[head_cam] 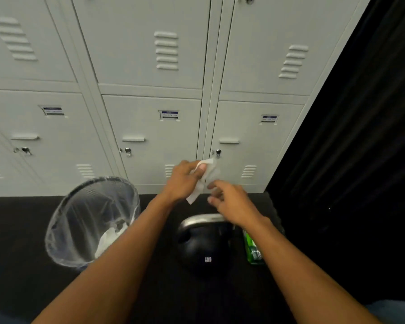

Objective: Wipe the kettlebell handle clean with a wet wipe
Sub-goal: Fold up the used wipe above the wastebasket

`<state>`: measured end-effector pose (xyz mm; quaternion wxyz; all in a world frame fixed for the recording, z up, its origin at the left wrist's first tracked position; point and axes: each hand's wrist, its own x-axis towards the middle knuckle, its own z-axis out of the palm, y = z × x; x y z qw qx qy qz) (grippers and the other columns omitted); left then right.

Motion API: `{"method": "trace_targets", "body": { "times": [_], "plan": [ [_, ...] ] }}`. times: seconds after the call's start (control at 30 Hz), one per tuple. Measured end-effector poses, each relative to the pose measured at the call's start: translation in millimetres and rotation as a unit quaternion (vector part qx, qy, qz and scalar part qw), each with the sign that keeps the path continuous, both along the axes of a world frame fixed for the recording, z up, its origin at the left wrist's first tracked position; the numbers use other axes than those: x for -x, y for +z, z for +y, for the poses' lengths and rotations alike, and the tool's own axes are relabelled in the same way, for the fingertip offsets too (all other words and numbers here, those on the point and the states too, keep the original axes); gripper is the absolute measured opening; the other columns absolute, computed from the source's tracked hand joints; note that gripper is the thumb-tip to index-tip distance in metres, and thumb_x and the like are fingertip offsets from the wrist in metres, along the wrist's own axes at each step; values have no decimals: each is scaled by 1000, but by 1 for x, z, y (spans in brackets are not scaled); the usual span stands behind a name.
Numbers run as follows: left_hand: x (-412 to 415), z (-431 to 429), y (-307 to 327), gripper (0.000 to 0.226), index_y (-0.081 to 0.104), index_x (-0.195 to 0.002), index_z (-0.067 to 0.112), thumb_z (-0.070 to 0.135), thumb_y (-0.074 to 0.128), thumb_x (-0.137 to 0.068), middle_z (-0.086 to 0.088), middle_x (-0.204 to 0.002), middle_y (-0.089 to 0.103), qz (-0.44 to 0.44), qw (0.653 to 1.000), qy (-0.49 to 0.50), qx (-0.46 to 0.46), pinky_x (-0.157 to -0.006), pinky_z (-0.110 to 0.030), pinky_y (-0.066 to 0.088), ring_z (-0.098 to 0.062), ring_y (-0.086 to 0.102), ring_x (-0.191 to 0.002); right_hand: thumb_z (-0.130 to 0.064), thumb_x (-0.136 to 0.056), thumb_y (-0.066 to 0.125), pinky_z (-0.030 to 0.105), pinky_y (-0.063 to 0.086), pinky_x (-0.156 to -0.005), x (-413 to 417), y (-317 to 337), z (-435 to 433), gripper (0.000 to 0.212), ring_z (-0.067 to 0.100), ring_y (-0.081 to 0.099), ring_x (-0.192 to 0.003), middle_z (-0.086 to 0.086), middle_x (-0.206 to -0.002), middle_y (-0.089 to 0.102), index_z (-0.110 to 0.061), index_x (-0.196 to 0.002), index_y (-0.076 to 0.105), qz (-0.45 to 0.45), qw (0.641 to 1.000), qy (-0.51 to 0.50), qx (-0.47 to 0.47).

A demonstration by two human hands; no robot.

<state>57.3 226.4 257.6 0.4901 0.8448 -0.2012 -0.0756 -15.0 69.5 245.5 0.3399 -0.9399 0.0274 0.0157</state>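
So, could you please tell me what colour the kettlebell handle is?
Silvery grey metal handle on a black kettlebell; head view.

I am in a gym locker room: grey metal lockers [150, 66], black floor [21, 242], black round kettlebell [204, 251].

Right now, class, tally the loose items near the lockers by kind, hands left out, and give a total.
Kettlebell: 1
Wet wipe, pinched in the left hand with the right hand at its lower edge: 1
Bin with clear liner: 1
Green packet, partly hidden by the right forearm: 1
Total: 4
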Motion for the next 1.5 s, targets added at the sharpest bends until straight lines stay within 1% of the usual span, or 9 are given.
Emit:
{"method": "trace_targets", "body": {
  "times": [0.13, 0.33, 0.63, 0.73, 0.87, 0.97, 1.1, 1.3, 1.5],
  "plan": [
    [-11, 3, 100, 39, 67, -121, 27, 49, 40, -104, 7, -110, 69, 23, 993, -5, 115, -82, -23, 48, -6, 63, -101, -26, -84, 77, 29, 56, -77, -24, 100, 6, 68, 4, 64, -87, -8, -126, 51, -43, -138, 40, -132, 986, -19, -96],
    [-24, 15, 213, 42, 63, -130, 26, 49, 41, -104, 9, -120, 69, -14, 978, 4, 207, -92, -29, 51, -9, 63, -113, -25, -77, 83, 26, 59, -76, -41, 214, 26, 94, 5, 66, -96, -11, -140, 41, -55, -145, 25, -251, 951, 41, -175],
    [-10, 26, 284, 43, 66, -125, 20, 48, 39, -105, -3, -115, 73, -24, 964, -8, 265, -66, -20, 53, -15, 72, -95, -11, -80, 76, 30, 59, -78, -57, 275, 56, 57, 13, 67, -92, -4, -117, 56, -32, -131, 58, -424, 891, 17, -159],
    [-9, 28, 288, 33, 65, -125, 21, 31, 39, -107, -6, -118, 72, -9, 956, -34, 292, -80, -31, 56, -19, 71, -100, -10, -81, 73, 32, 60, -70, -57, 285, 66, 38, 16, 67, -83, 0, -105, 59, -31, -112, 64, -454, 875, 0, -168],
    [-8, 36, 288, 37, 66, -125, 22, 18, 46, -94, -14, -122, 70, 36, 941, -59, 331, -97, -51, 48, -29, 65, -104, 0, -82, 69, 26, 59, -62, -56, 294, 71, 18, 17, 67, -77, 6, -93, 63, -16, -84, 61, -467, 864, -30, -185],
    [-7, 54, 285, 53, 62, -127, 17, 4, 49, -77, -20, -119, 69, 40, 931, -55, 359, -92, -48, 52, -34, 65, -100, 8, -78, 70, 20, 58, -62, -59, 295, 75, 24, 16, 70, -80, 6, -95, 65, -14, -78, 59, -460, 855, -57, -233],
    [-2, 76, 272, 52, 60, -120, 13, -19, 48, -81, -21, -111, 69, -10, 937, 5, 348, -73, -35, 53, -38, 69, -95, 10, -76, 73, 15, 56, -70, -60, 286, 82, 23, 12, 70, -83, 3, -94, 69, -11, -82, 69, -471, 841, -54, -262],
    [-3, 98, 260, 39, 69, -119, 18, -6, 65, -89, -10, -116, 69, -75, 932, 64, 348, -76, -29, 56, -25, 68, -97, -7, -79, 76, 29, 60, -77, -61, 250, 107, 18, 9, 68, -88, -4, -98, 73, -12, -97, 76, -454, 870, 27, -189],
    [-2, 135, 233, 15, 66, -109, 8, 4, 63, -94, -19, -110, 67, -77, 958, 100, 257, -78, -32, 60, -27, 71, -94, -18, -83, 79, 24, 61, -71, -59, 223, 149, 24, 6, 71, -80, -4, -89, 71, -21, -95, 58, -362, 899, 101, -224]
  ]
}}
